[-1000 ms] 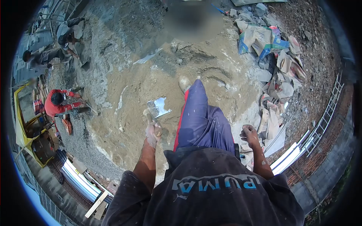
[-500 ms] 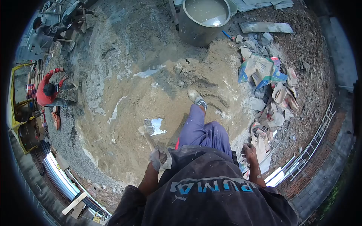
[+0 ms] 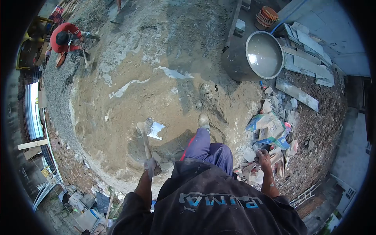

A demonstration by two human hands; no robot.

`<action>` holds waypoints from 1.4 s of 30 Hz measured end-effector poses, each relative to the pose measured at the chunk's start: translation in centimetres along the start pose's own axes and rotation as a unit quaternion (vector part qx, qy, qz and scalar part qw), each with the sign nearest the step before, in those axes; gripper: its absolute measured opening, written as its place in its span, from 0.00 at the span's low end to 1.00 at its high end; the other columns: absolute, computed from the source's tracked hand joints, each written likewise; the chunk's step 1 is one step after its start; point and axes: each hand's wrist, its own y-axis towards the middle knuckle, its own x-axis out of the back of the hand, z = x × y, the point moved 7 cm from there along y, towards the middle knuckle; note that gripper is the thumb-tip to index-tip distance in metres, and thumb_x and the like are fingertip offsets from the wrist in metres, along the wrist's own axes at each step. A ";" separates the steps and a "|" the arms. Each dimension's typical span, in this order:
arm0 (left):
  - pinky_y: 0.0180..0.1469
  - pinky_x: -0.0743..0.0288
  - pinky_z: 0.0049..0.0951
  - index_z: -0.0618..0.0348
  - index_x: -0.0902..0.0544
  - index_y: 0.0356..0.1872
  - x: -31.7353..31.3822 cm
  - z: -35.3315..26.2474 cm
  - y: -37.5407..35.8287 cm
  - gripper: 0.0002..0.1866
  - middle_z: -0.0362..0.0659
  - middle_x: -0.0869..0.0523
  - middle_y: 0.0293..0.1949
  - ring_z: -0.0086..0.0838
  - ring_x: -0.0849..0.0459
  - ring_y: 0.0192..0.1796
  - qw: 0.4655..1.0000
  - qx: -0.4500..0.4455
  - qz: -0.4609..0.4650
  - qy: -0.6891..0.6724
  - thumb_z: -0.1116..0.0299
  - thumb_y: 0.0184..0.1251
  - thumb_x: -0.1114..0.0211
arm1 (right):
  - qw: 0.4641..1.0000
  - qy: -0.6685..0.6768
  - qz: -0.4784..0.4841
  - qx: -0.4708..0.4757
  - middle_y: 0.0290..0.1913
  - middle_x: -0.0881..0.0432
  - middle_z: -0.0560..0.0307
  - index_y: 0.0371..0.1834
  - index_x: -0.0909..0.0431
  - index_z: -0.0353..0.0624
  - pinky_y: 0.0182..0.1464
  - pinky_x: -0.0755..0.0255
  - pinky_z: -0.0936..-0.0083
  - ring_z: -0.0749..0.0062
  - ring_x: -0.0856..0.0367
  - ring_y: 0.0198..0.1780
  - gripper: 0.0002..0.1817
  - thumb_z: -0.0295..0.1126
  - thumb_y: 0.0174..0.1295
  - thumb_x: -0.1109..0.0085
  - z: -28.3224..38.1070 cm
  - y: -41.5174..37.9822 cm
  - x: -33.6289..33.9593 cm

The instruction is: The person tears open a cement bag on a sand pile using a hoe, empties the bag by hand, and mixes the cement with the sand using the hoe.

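My left hand (image 3: 150, 166) is closed round the wooden handle of a hoe (image 3: 145, 141). The handle slants away from me, and the greyish blade end rests beside a small bright puddle (image 3: 156, 131) in the sandy ground. Out to my right, my right hand (image 3: 264, 158) hangs with its fingers curled in and nothing visible in them. Below it lie torn paper sacks (image 3: 270, 127), apart from the hand. One boot (image 3: 203, 120) of mine stands forward on the wet sand.
A large tub of cloudy water (image 3: 264, 55) stands ahead on the right, near boards (image 3: 309, 62) and stacked orange buckets (image 3: 267, 16). At far left a person in red (image 3: 64, 38) bends over gravel with a hoe. Rubble borders the right side.
My view has turned left, so the tub and sacks sit differently in it. The left hand still grips the hoe, with more handle showing. The right hand is still curled.
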 end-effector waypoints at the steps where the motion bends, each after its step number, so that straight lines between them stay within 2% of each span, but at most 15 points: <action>1: 0.18 0.28 0.34 0.55 0.31 0.31 0.1 0.5 0.7 0.07 0.38 0.30 0.19 0.26 0.29 0.17 1.000 -0.008 0.015 -0.002 0.68 0.71 0.47 | 1.000 0.004 0.014 0.006 0.26 0.25 0.62 0.44 0.26 0.38 0.24 0.30 0.80 0.78 0.25 0.23 0.17 0.42 0.63 0.40 0.1 0.1 0.0; 5: 0.18 0.28 0.35 0.54 0.30 0.32 -0.3 1.8 1.5 0.06 0.37 0.30 0.19 0.26 0.28 0.17 1.000 -0.019 0.017 0.009 0.69 0.70 0.46 | 0.998 -0.035 0.043 0.032 0.27 0.23 0.60 0.46 0.27 0.37 0.26 0.26 0.78 0.76 0.23 0.24 0.19 0.42 0.64 0.41 1.5 1.5 -1.5; 6: 0.18 0.28 0.35 0.54 0.30 0.32 -0.5 1.8 1.4 0.06 0.37 0.30 0.18 0.26 0.28 0.17 1.000 -0.029 0.008 0.011 0.69 0.70 0.45 | 0.997 -0.061 0.038 -0.011 0.28 0.23 0.59 0.47 0.27 0.35 0.26 0.26 0.78 0.76 0.23 0.24 0.19 0.42 0.64 0.41 2.9 1.0 -2.4; 8: 0.18 0.28 0.35 0.54 0.30 0.32 -1.2 1.3 1.7 0.05 0.37 0.30 0.18 0.26 0.28 0.16 0.999 -0.049 0.006 0.008 0.70 0.69 0.45 | 0.992 -0.074 0.101 0.007 0.28 0.22 0.58 0.50 0.27 0.35 0.26 0.26 0.77 0.76 0.23 0.25 0.20 0.41 0.64 0.41 3.7 1.9 -3.6; 9: 0.18 0.28 0.35 0.54 0.30 0.32 -1.4 1.5 2.1 0.05 0.37 0.30 0.18 0.26 0.28 0.16 0.998 -0.056 0.012 0.007 0.70 0.68 0.44 | 0.991 -0.108 0.073 -0.009 0.30 0.21 0.57 0.52 0.27 0.35 0.27 0.26 0.77 0.74 0.21 0.26 0.21 0.40 0.64 0.40 5.5 1.1 -4.4; 12: 0.18 0.27 0.35 0.54 0.30 0.32 -1.6 1.9 2.0 0.05 0.37 0.29 0.17 0.26 0.28 0.15 0.998 -0.066 0.013 -0.009 0.71 0.66 0.44 | 0.984 -0.159 0.078 0.030 0.31 0.19 0.56 0.52 0.26 0.36 0.28 0.26 0.76 0.73 0.19 0.28 0.22 0.42 0.63 0.40 9.2 0.9 -5.4; 13: 0.18 0.27 0.36 0.54 0.30 0.31 -1.7 1.6 2.0 0.05 0.38 0.29 0.17 0.27 0.29 0.15 0.997 -0.068 0.009 -0.019 0.72 0.66 0.43 | 0.983 -0.139 0.098 0.073 0.31 0.20 0.59 0.49 0.24 0.36 0.26 0.28 0.78 0.76 0.20 0.28 0.21 0.43 0.63 0.40 10.8 0.3 -5.6; 16: 0.18 0.27 0.35 0.55 0.30 0.30 -1.7 1.2 1.7 0.06 0.38 0.29 0.17 0.27 0.29 0.15 0.998 -0.059 0.007 -0.017 0.72 0.65 0.43 | 0.975 -0.158 0.120 0.105 0.33 0.17 0.56 0.52 0.25 0.36 0.31 0.24 0.74 0.71 0.17 0.32 0.26 0.48 0.62 0.40 12.3 1.7 -5.0; 20: 0.18 0.27 0.35 0.55 0.29 0.27 -2.4 0.7 0.9 0.07 0.38 0.29 0.16 0.28 0.28 0.15 0.997 -0.071 0.011 -0.024 0.72 0.65 0.42 | 0.978 -0.167 0.077 0.097 0.34 0.18 0.55 0.50 0.25 0.36 0.34 0.22 0.72 0.70 0.17 0.35 0.25 0.48 0.62 0.40 13.3 2.2 -3.7; 26: 0.18 0.28 0.33 0.55 0.28 0.25 -2.4 1.4 1.6 0.08 0.38 0.28 0.17 0.27 0.28 0.15 0.995 -0.097 -0.008 -0.023 0.70 0.66 0.43 | 0.969 -0.217 0.084 0.077 0.33 0.18 0.53 0.48 0.25 0.36 0.33 0.21 0.71 0.69 0.17 0.31 0.22 0.45 0.62 0.40 15.3 3.5 -4.9; 28: 0.18 0.28 0.32 0.55 0.27 0.25 -3.5 1.7 2.8 0.09 0.39 0.28 0.17 0.27 0.28 0.16 0.991 -0.115 0.031 -0.058 0.69 0.66 0.43 | 0.953 -0.249 0.122 0.121 0.31 0.18 0.53 0.48 0.24 0.35 0.32 0.22 0.72 0.68 0.16 0.31 0.23 0.46 0.63 0.41 16.6 5.6 -6.1; 29: 0.18 0.27 0.33 0.57 0.27 0.26 -3.9 2.8 3.6 0.08 0.39 0.28 0.18 0.27 0.26 0.17 0.994 -0.076 0.032 -0.072 0.70 0.66 0.43 | 0.943 -0.273 0.132 0.140 0.31 0.18 0.54 0.48 0.24 0.35 0.31 0.22 0.72 0.67 0.15 0.32 0.23 0.46 0.63 0.41 17.5 6.9 -6.7; 33: 0.18 0.26 0.35 0.57 0.27 0.30 -7.0 0.7 -0.4 0.06 0.39 0.27 0.19 0.27 0.26 0.17 0.982 -0.037 0.047 -0.178 0.71 0.66 0.41 | 0.911 -0.326 0.151 0.200 0.31 0.18 0.56 0.48 0.24 0.34 0.30 0.22 0.73 0.70 0.16 0.31 0.23 0.45 0.62 0.42 24.0 11.5 -11.2; 37: 0.17 0.27 0.33 0.58 0.28 0.31 -8.2 -1.1 -3.2 0.07 0.40 0.27 0.20 0.27 0.26 0.17 0.972 -0.055 0.029 -0.227 0.72 0.65 0.38 | 0.864 -0.396 0.170 0.262 0.28 0.19 0.55 0.40 0.22 0.33 0.28 0.26 0.73 0.73 0.19 0.27 0.19 0.42 0.61 0.40 32.3 13.9 -17.3; 42: 0.17 0.27 0.32 0.59 0.29 0.34 -11.6 -3.5 -3.9 0.08 0.40 0.27 0.21 0.27 0.26 0.16 0.947 -0.070 0.017 -0.314 0.71 0.66 0.37 | 0.792 -0.463 0.271 0.290 0.28 0.19 0.56 0.39 0.22 0.34 0.30 0.26 0.73 0.72 0.19 0.28 0.18 0.42 0.61 0.39 37.2 21.9 -23.2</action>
